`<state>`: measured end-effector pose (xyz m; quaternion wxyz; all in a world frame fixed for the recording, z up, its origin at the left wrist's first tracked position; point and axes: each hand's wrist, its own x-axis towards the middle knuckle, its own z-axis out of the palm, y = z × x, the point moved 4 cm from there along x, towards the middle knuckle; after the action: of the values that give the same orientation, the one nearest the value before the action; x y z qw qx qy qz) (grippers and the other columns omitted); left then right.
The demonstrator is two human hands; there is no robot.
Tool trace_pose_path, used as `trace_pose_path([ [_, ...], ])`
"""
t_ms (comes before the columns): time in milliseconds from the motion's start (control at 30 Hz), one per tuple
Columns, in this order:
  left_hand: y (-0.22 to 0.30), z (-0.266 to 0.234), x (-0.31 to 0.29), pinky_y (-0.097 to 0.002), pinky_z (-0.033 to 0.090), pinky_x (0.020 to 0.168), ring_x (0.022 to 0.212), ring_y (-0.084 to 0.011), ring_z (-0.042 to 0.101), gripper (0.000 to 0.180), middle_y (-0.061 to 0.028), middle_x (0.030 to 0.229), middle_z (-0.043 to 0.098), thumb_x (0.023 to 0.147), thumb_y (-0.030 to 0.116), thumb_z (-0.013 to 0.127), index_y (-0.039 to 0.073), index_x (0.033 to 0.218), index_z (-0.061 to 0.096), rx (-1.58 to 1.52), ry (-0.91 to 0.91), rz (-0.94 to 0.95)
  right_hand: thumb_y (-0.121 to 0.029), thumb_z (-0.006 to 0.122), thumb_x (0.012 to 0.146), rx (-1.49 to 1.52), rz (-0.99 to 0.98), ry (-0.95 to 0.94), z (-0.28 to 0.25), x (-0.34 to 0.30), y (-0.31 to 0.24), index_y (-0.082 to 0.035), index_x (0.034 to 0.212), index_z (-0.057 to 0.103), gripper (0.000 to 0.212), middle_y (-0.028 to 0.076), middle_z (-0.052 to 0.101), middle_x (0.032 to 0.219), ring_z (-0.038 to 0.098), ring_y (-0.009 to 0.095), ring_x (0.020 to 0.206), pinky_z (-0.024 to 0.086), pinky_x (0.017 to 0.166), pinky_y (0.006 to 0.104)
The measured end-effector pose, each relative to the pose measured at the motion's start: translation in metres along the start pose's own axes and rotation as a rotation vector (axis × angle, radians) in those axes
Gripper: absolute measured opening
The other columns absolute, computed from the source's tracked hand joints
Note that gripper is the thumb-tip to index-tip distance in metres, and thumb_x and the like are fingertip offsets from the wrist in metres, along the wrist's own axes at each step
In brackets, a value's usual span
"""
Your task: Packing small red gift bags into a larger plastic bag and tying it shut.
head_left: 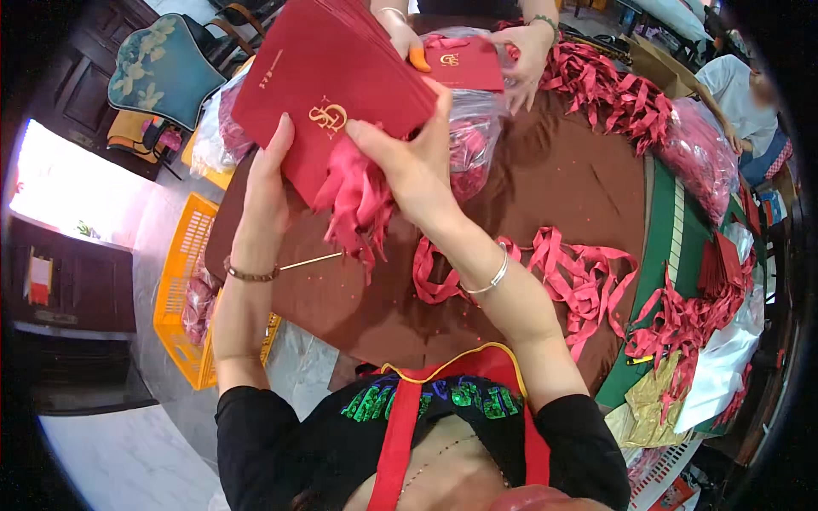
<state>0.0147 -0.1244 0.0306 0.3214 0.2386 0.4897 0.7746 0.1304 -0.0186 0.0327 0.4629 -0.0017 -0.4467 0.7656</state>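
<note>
Both my hands hold up a thick stack of flat red paper gift bags [298, 68] with a gold emblem, tilted above the near left part of the table. My left hand [268, 166] grips the lower left edge, thumb on the front. My right hand [417, 157] clasps the right side, its thumb on the front near the emblem and its fingers around the edge. A bunch of pink ribbons [354, 187] hangs from the stack's lower edge between my hands. Loose pink ribbons [575, 281] lie on the brown-covered table [545, 187] beyond my right forearm.
Across the table, another person's hands [524, 55] hold a red bag [460, 64] over a clear plastic bag [473, 140]. Ribbon heaps [605, 89] line the far right edge. A yellow crate [183, 281] stands left; a thin stick [311, 261] lies near my left wrist. Another person [737, 102] sits at right.
</note>
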Motion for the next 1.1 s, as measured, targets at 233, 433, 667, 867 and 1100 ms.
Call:
trace_pose_path([
  [233,0.002,0.022,0.017,-0.0352,0.045,0.087,0.099,-0.0210,0.056,0.042,-0.0121,0.113,0.053,0.085,0.019,0.054,0.000,0.120,0.041,-0.021,-0.084,0.141,0.002,0.065,0.070,-0.003,0.024,0.009,-0.010,0.001,0.006,-0.003,0.113,0.019,0.063,0.015,0.048,0.107,0.054,0.017,0.094,0.046,0.080,0.0280],
  [433,0.030,0.028,0.052,-0.0315,0.047,0.084,0.094,-0.0192,0.058,0.035,-0.0105,0.104,0.058,0.081,0.011,0.057,-0.001,0.112,0.048,0.083,-0.074,0.298,-0.019,0.065,0.075,-0.391,0.046,-0.150,-0.037,0.016,-0.016,0.002,0.121,0.028,0.063,0.020,0.046,0.115,0.046,0.025,0.108,0.037,0.091,0.0370],
  [667,0.061,0.042,0.134,-0.0329,0.050,0.080,0.085,-0.0180,0.061,0.025,-0.0092,0.097,0.062,0.084,0.017,0.054,0.002,0.104,0.056,0.000,-0.266,-0.048,-0.040,0.062,0.072,-1.697,-0.575,-0.573,-0.106,0.044,0.010,-0.012,0.118,0.050,0.055,0.010,0.044,0.127,0.029,0.033,0.124,0.016,0.094,0.0630],
  [867,0.075,0.036,0.188,-0.0331,0.055,0.061,0.079,-0.0206,0.063,0.021,-0.0122,0.087,0.064,0.084,0.016,0.051,0.000,0.096,0.059,0.094,-0.286,0.024,-0.025,0.062,0.076,-1.705,-0.648,-0.628,-0.095,0.021,0.003,-0.011,0.099,0.057,0.027,0.007,0.046,0.124,0.032,0.029,0.124,0.019,0.095,0.0624],
  [1100,0.015,0.062,0.207,-0.0259,0.048,0.061,0.067,-0.0146,0.056,0.008,-0.0035,0.073,0.059,0.080,0.011,0.054,0.007,0.081,0.061,0.219,-0.293,-0.080,-0.019,0.062,0.074,-1.640,-0.620,-0.585,-0.094,-0.001,-0.002,-0.012,0.095,0.057,0.023,0.001,0.057,0.088,0.053,0.018,0.083,0.034,0.074,0.0376],
])
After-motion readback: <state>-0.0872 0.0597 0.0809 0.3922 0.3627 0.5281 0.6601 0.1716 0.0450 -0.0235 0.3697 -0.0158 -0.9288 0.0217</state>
